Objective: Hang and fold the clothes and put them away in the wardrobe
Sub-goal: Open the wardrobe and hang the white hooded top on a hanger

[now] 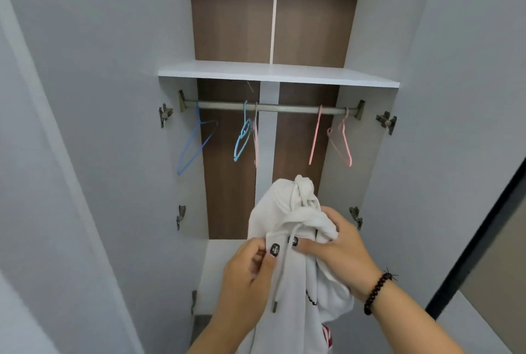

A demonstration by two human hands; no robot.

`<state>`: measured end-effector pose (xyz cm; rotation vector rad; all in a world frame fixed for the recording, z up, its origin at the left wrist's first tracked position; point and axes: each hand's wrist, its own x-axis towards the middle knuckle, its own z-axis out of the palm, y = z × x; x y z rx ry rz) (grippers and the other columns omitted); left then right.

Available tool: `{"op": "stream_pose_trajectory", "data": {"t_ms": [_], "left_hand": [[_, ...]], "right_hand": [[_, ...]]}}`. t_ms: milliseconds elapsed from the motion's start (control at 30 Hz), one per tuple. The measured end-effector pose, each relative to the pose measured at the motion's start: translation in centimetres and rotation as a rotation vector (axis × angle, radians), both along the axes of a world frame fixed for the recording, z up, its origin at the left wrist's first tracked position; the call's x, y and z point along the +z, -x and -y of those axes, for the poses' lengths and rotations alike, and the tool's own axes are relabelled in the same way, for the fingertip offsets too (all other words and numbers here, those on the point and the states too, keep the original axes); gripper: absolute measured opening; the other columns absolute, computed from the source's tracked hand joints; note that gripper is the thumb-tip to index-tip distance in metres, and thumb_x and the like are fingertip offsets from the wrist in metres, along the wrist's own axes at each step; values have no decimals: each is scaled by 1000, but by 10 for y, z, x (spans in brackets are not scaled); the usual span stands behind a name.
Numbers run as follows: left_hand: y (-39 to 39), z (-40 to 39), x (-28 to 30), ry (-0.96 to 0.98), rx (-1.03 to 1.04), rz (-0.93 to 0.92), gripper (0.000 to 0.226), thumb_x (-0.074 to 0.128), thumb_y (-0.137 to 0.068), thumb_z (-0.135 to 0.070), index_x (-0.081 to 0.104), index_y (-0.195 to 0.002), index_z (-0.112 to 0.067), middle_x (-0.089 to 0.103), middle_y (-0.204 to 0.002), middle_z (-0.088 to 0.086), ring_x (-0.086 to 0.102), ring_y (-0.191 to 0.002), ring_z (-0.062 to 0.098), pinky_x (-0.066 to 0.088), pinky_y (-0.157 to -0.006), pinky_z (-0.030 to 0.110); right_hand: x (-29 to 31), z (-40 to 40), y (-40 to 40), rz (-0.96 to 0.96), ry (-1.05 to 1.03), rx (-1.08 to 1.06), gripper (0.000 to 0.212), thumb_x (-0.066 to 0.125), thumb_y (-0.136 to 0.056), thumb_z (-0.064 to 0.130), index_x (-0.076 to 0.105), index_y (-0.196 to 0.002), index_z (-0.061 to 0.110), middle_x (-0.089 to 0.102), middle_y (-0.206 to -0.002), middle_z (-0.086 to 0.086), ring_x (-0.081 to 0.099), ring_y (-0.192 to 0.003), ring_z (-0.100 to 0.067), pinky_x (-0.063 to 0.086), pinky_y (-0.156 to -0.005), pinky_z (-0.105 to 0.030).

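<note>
A white hooded sweatshirt (287,211) with a drawstring hangs bunched between both hands in front of the open wardrobe. My left hand (246,277) pinches its edge beside the drawstring. My right hand (338,251) grips the gathered hood fabric from the right; a dark bead bracelet sits on that wrist. Above, a metal rail (284,107) crosses the wardrobe under a white shelf (273,72). Empty hangers hang on the rail: a blue one (193,148) at the left, a light blue one (242,137) near the middle, and pink ones (340,140) at the right.
Both white wardrobe doors (94,126) stand open at left and right, with hinges on the side walls. A lower white shelf (219,262) shows behind my hands. A dark door frame edge (481,240) runs along the right.
</note>
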<state>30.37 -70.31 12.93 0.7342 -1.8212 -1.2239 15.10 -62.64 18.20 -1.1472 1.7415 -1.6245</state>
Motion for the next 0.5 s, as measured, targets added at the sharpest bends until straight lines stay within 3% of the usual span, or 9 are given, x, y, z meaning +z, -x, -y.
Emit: {"op": "stream_pose_trajectory", "data": {"t_ms": [100, 167, 233, 300, 367, 433, 500], "left_hand": [[26, -9, 9, -184, -55, -137, 20, 54, -96, -21, 64, -81, -11, 61, -73, 2, 53, -69, 13, 43, -66, 21], [43, -17, 13, -405, -120, -268, 27, 51, -94, -25, 71, -81, -12, 68, -84, 2, 60, -80, 18, 45, -78, 29], [58, -25, 17, -622, -200, -396, 43, 45, -94, -27, 74, -67, -10, 73, -101, 6, 68, -93, 19, 49, -86, 36], [72, -31, 20, -593, -249, -369, 49, 49, -92, -31, 63, -50, -9, 71, -103, 7, 67, -96, 21, 49, -84, 36], [88, -38, 20, -504, -198, -251, 41, 61, -92, -23, 57, -52, -14, 64, -82, 5, 60, -75, 15, 47, -72, 27], [103, -44, 15, -462, -77, -192, 26, 67, -87, -10, 56, -64, -16, 56, -68, 1, 52, -59, 8, 43, -60, 20], [113, -49, 12, -455, 10, -184, 19, 72, -80, -6, 55, -84, -12, 62, -73, 0, 59, -62, 4, 47, -62, 18]], "right_hand": [[1, -9, 28, 30, 25, 17, 42, 84, -67, 11, 65, -103, 20, 71, -96, 7, 66, -91, -7, 51, -72, -18], [2, -14, 45, 39, 46, 20, 36, 81, -71, 12, 66, -102, 22, 71, -98, 6, 66, -91, -6, 51, -73, -18], [3, -19, 62, 53, 60, -18, 27, 74, -78, 7, 69, -99, 23, 72, -95, 8, 66, -90, -6, 51, -72, -17], [3, -24, 81, 65, 55, -63, 28, 60, -82, -2, 71, -95, 20, 74, -92, 7, 68, -90, -8, 53, -75, -20], [2, -29, 94, 51, 52, -47, 33, 55, -82, -7, 73, -92, 17, 75, -92, 4, 69, -92, -10, 54, -80, -23], [-3, -34, 100, 69, 46, -2, 33, 56, -82, -7, 74, -91, 19, 75, -94, 5, 68, -94, -10, 54, -82, -23], [-8, -36, 107, 131, 49, 25, 32, 57, -83, -4, 74, -93, 21, 74, -98, 5, 68, -98, -11, 53, -85, -25]]}}
